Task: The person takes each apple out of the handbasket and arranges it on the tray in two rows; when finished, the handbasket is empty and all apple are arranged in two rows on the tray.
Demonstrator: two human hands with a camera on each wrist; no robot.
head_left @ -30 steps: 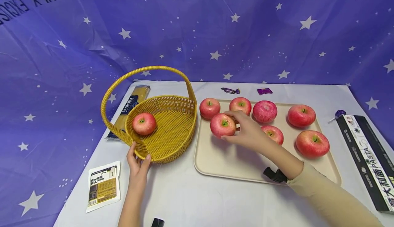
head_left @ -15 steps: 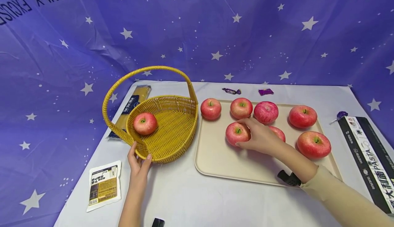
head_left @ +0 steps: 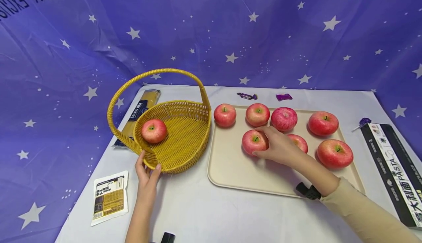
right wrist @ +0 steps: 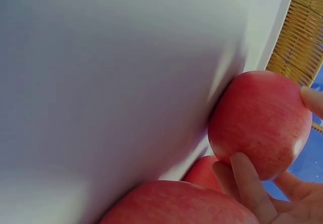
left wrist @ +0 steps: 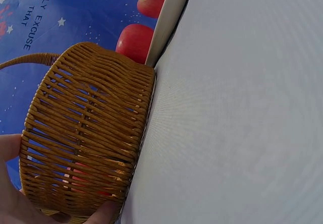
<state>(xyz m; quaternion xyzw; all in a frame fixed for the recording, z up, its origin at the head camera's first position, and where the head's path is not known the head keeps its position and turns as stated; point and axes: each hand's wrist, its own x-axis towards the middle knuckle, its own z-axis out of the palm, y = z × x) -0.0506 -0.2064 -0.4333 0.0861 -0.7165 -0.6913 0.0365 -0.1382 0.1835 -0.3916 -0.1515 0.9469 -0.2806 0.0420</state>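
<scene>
While the left hand (head_left: 147, 169) keeps its hold on the near rim of the basket (head_left: 184, 140), thumb and fingers pinching the woven edge just as they did a second ago, the right hand (head_left: 280, 146) has changed place. A second ago it held an apple (head_left: 254, 141) toward the basket side of the tray (head_left: 230, 168). Half a second ago hand and apple had shifted away from the basket, toward the middle of the tray, and they sit in much the same spot now.

From the right wrist view, the fingers (right wrist: 247, 183) curl round the apple (right wrist: 260, 123), which rests against the tray surface, so the fruit is gripped but not lifted. The basket shows beyond the tray's edge.

One apple (head_left: 154, 130) lies inside the basket, on the side farthest from the tray. Six more stand on the tray around the gripped one: three in a row along the far edge beside the basket, one partly hidden behind the right hand, and two farthest from the basket.

As a judgement, the work looks like moving apples from tray to basket, with the left hand steadying the basket. The apple's drift away from the basket suggests the grip was being adjusted, and the carry has not begun.
</scene>
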